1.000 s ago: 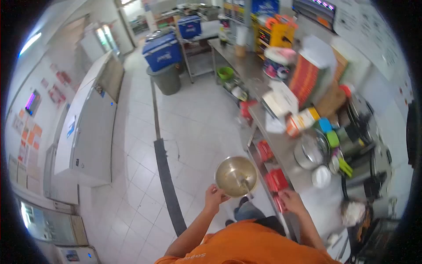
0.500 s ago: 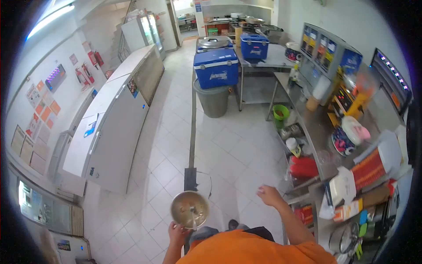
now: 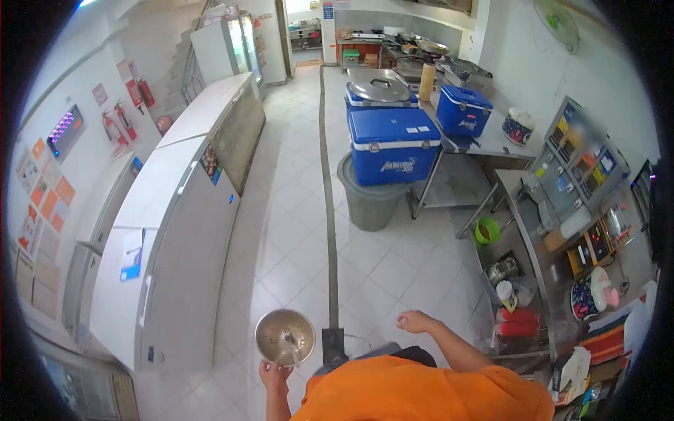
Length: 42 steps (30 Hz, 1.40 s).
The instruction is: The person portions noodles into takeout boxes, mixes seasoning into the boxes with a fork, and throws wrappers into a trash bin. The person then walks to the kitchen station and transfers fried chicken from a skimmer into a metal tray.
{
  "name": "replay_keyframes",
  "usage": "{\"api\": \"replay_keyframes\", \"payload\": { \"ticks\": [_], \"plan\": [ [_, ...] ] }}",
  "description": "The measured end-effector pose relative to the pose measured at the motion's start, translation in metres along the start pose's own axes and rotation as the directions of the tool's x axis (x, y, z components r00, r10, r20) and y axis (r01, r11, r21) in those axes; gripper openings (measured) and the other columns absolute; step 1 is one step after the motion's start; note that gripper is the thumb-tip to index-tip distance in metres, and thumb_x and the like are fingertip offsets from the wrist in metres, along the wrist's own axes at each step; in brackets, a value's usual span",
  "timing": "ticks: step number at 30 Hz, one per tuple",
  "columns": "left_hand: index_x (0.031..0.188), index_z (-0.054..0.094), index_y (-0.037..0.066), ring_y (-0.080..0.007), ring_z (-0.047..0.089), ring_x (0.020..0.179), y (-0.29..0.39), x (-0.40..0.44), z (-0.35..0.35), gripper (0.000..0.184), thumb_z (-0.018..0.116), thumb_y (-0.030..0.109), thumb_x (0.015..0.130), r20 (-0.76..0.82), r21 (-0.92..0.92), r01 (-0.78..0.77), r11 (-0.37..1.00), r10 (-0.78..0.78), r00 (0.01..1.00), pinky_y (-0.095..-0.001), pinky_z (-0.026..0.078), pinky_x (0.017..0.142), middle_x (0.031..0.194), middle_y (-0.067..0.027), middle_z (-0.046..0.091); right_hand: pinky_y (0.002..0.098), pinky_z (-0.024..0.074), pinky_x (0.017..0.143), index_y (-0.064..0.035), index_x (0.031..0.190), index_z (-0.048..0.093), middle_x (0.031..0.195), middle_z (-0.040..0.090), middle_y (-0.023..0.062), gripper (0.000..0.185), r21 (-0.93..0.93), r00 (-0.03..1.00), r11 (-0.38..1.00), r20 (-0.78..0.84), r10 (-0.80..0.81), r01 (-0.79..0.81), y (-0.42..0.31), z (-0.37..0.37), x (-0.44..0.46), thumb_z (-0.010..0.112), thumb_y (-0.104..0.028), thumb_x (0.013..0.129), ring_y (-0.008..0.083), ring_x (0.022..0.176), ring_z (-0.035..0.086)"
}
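"How many bowls are there in the person's grasp?"

"One: a metal bowl (image 3: 268,338), near and left of centre, held out above the tiled floor. The left hand (image 3: 274,372) grips its near rim."

"And inside it?"

"One utensil, which looks like a fork (image 3: 291,347), leaning with its handle towards the near rim. Some pale residue too, too small to make out."

"What about the right hand (image 3: 417,321)?"

"It's out to the right, well apart from the bowl. Its fingers look curled, but I can't tell whether they're closed tight or hold anything."

"Count the coolers for me."

"Three, all blue. One near cooler (image 3: 395,154) sits on a single grey bin (image 3: 372,208); one is just behind it, with one round metal lid (image 3: 379,85) on top; the third cooler (image 3: 463,112) stands to the right on a steel table (image 3: 484,146)."

"Anything in twos?"

"Two floral pots (image 3: 588,298) on the right, one near, one farther off on that table."

"And on the left?"

"A long white freezer row (image 3: 186,259) with one blue-and-white leaflet (image 3: 131,256) lying on top. I can't count its units surely."

"Fans?"

"One wall fan (image 3: 556,24), far right."
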<state>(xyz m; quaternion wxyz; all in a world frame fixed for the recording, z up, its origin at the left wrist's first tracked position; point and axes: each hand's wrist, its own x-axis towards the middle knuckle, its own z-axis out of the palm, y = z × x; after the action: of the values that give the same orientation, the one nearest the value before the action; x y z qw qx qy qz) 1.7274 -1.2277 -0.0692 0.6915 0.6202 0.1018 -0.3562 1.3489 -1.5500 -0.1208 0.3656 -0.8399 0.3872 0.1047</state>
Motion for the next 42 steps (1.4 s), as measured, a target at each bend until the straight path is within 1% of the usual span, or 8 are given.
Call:
{"api": "replay_keyframes", "payload": {
  "ticks": [4, 7, 11, 13, 19, 28, 32, 42],
  "plan": [
    [0.106, 0.046, 0.010, -0.0280, 0.068, 0.082, 0.083, 0.144, 0.110, 0.030, 0.062, -0.002, 0.084, 0.181, 0.048, -0.010, 0.999, 0.001, 0.984, -0.0405, 0.062, 0.066, 0.101, -0.0137, 0.063, 0.0422, 0.0559, 0.086, -0.0035, 0.111, 0.071, 0.106, 0.073, 0.0177, 0.037, 0.283, 0.956, 0.917, 0.005, 0.292, -0.281, 0.023, -0.050, 0.056, 0.066, -0.036, 0.093, 0.0320, 0.097, 0.071],
    [0.111, 0.047, 0.009, -0.0286, 0.067, 0.089, 0.138, 0.242, 0.203, 0.031, 0.061, -0.001, 0.085, 0.216, 0.064, -0.022, 0.998, 0.008, 0.976, -0.0422, 0.060, 0.072, 0.106, -0.0139, 0.062, 0.0381, 0.0576, 0.078, -0.0024, 0.111, 0.070, 0.102, 0.074, 0.0147, 0.032, 0.555, 0.884, 0.730, 0.023, 0.466, -0.399, 0.013, -0.109, 0.125, 0.068, -0.029, 0.093, 0.0228, 0.087, 0.072],
    [0.118, 0.049, 0.009, -0.0282, 0.065, 0.099, 0.188, 0.364, 0.296, 0.036, 0.060, 0.000, 0.086, 0.256, 0.057, 0.013, 0.998, -0.027, 0.966, -0.0432, 0.057, 0.076, 0.116, -0.0127, 0.060, 0.0337, 0.0562, 0.067, -0.0018, 0.110, 0.069, 0.093, 0.074, 0.0103, 0.022, 0.870, 0.876, 0.442, -0.026, 0.481, -0.217, 0.005, -0.176, 0.277, 0.064, -0.018, 0.096, 0.0170, 0.076, 0.070],
    [0.120, 0.049, 0.010, -0.0277, 0.064, 0.101, 0.219, 0.417, 0.342, 0.037, 0.060, 0.000, 0.086, 0.257, 0.092, -0.002, 0.996, -0.022, 0.966, -0.0435, 0.056, 0.077, 0.119, -0.0118, 0.059, 0.0317, 0.0574, 0.071, -0.0020, 0.112, 0.066, 0.094, 0.072, 0.0082, 0.021, 0.823, 0.909, 0.504, 0.033, 0.416, -0.261, -0.024, -0.243, 0.373, 0.063, -0.018, 0.099, 0.0169, 0.081, 0.069],
    [0.116, 0.051, 0.011, -0.0242, 0.066, 0.072, 0.308, 0.548, 0.456, 0.033, 0.064, 0.003, 0.087, 0.129, 0.122, -0.019, 0.992, 0.003, 0.992, -0.0406, 0.060, 0.068, 0.102, -0.0107, 0.065, 0.0305, 0.0556, 0.071, -0.0007, 0.108, 0.066, 0.093, 0.071, 0.0060, 0.020, 0.613, 0.964, 0.759, -0.254, -0.075, 0.220, -0.114, -0.430, 0.705, 0.065, -0.016, 0.096, 0.0140, 0.078, 0.066],
    [0.121, 0.051, 0.009, -0.0231, 0.069, 0.089, 0.434, 0.787, 0.689, 0.034, 0.063, 0.003, 0.089, 0.159, 0.184, -0.031, 0.982, 0.001, 0.987, -0.0340, 0.061, 0.069, 0.110, -0.0107, 0.064, 0.0297, 0.0543, 0.073, 0.0016, 0.116, 0.064, 0.094, 0.072, 0.0094, 0.025, 0.656, 0.914, 0.637, -0.301, -0.272, 0.406, -0.198, -0.682, 1.012, 0.064, -0.016, 0.099, 0.0132, 0.078, 0.066],
    [0.121, 0.051, 0.008, -0.0234, 0.069, 0.091, 0.491, 0.893, 0.852, 0.032, 0.061, 0.003, 0.090, 0.233, 0.202, -0.057, 0.978, 0.009, 0.972, -0.0348, 0.061, 0.070, 0.109, -0.0092, 0.064, 0.0298, 0.0538, 0.073, 0.0023, 0.116, 0.064, 0.094, 0.071, 0.0090, 0.025, 0.743, 0.984, 0.659, -0.177, 0.023, 0.118, -0.142, -0.740, 1.070, 0.064, -0.016, 0.098, 0.0131, 0.077, 0.065],
    [0.115, 0.049, 0.009, -0.0242, 0.070, 0.083, 0.585, 1.138, 1.253, 0.032, 0.061, 0.001, 0.087, 0.452, 0.330, 0.025, 0.944, -0.181, 0.873, -0.0333, 0.061, 0.066, 0.098, -0.0098, 0.065, 0.0312, 0.0535, 0.078, 0.0012, 0.115, 0.066, 0.095, 0.073, 0.0091, 0.025, 0.850, 0.822, 0.519, -0.358, 0.443, 0.090, -0.065, -0.981, 1.175, 0.064, -0.016, 0.097, 0.0151, 0.082, 0.068]
  ]
}}
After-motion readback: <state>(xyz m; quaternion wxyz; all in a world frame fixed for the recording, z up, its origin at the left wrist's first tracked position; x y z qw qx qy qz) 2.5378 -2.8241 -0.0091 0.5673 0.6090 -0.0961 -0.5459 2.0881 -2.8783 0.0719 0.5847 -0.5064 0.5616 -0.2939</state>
